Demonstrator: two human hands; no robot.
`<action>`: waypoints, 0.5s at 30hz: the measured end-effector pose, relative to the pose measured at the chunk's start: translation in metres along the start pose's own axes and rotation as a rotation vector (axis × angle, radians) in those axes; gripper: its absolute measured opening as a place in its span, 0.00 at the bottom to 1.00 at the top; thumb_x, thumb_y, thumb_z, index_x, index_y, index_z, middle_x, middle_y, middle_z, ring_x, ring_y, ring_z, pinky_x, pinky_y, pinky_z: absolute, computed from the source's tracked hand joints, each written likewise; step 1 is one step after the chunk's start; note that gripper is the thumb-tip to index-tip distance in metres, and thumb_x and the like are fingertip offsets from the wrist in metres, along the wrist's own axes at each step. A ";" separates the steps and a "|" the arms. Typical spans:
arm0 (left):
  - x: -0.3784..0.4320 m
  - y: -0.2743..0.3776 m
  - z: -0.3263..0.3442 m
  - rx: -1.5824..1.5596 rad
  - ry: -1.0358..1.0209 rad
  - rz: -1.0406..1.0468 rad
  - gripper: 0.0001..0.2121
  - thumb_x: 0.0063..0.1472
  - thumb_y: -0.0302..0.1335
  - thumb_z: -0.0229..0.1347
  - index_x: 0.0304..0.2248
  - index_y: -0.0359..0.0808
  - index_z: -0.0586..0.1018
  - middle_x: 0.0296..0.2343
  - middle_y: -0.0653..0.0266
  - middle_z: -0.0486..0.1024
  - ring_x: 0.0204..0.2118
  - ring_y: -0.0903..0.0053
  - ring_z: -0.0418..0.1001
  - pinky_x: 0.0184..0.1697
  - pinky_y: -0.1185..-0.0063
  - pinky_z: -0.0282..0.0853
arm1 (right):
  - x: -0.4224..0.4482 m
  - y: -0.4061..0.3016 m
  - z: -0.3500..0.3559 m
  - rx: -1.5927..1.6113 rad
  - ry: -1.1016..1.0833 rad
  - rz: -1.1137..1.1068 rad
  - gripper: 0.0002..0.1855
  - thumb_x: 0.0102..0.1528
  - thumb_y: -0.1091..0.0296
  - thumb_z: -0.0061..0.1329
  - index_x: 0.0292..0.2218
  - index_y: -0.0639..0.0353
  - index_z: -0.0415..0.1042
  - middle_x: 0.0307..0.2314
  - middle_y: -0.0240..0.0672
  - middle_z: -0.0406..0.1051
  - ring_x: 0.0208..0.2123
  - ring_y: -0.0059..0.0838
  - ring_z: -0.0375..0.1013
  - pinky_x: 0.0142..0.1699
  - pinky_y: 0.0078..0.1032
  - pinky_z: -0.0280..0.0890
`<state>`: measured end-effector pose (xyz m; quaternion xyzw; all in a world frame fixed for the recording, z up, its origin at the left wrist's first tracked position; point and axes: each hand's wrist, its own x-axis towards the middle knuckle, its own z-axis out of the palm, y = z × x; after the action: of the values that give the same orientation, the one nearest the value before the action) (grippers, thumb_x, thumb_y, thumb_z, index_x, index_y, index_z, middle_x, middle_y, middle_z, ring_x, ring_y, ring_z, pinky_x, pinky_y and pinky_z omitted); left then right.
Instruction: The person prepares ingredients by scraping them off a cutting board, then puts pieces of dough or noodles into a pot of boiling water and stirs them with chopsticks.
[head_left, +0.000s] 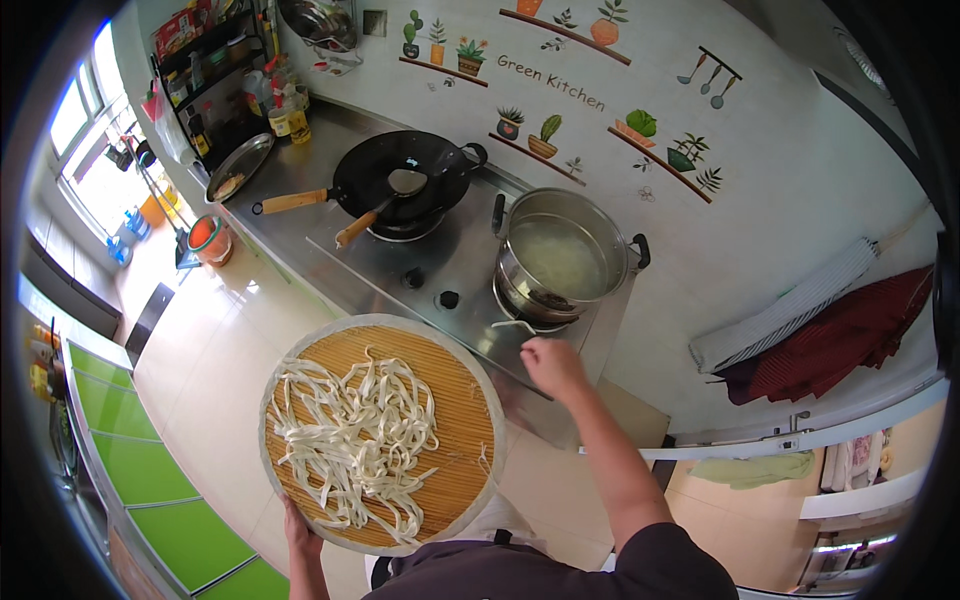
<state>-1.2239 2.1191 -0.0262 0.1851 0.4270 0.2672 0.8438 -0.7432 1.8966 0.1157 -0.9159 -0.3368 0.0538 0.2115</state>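
My left hand grips the lower left rim of a round woven tray, holding it in front of my body. Raw flour noodles lie in a loose heap on the tray's left and middle. My right hand is closed over the stove's front edge, with a short pale noodle strand by its fingertips; whether the fingers pinch it is hard to tell. Just beyond that hand stands a steel pot with cloudy liquid, on the right burner.
A black wok with a wooden-handled ladle sits on the left burner. Two knobs are on the steel stove top. Bottles and an oval metal plate stand at the back left. Cloths hang at right.
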 end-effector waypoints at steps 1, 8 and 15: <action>0.001 0.001 0.000 0.001 0.003 0.004 0.25 0.61 0.46 0.40 0.51 0.37 0.62 0.47 0.60 0.66 0.46 0.67 0.66 0.48 0.69 0.65 | 0.002 -0.001 0.021 -0.099 -0.060 0.012 0.12 0.50 0.63 0.45 0.36 0.54 0.73 0.26 0.42 0.73 0.30 0.45 0.72 0.35 0.37 0.67; 0.000 0.006 0.010 0.047 -0.011 0.010 0.26 0.61 0.48 0.41 0.51 0.36 0.62 0.47 0.60 0.66 0.47 0.67 0.66 0.49 0.69 0.64 | 0.054 -0.005 0.095 -0.338 -0.241 0.177 0.16 0.54 0.68 0.35 0.42 0.63 0.65 0.26 0.45 0.73 0.30 0.42 0.74 0.33 0.37 0.68; -0.003 -0.002 -0.001 0.031 -0.025 0.033 0.27 0.61 0.48 0.41 0.51 0.36 0.61 0.48 0.59 0.65 0.47 0.66 0.66 0.50 0.69 0.64 | 0.024 0.008 0.099 -0.402 -0.241 0.129 0.09 0.53 0.71 0.35 0.33 0.64 0.66 0.26 0.45 0.73 0.28 0.40 0.75 0.30 0.36 0.69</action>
<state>-1.2254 2.1155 -0.0265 0.2083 0.4176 0.2723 0.8415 -0.7434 1.9412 0.0238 -0.9462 -0.3043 0.1080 -0.0209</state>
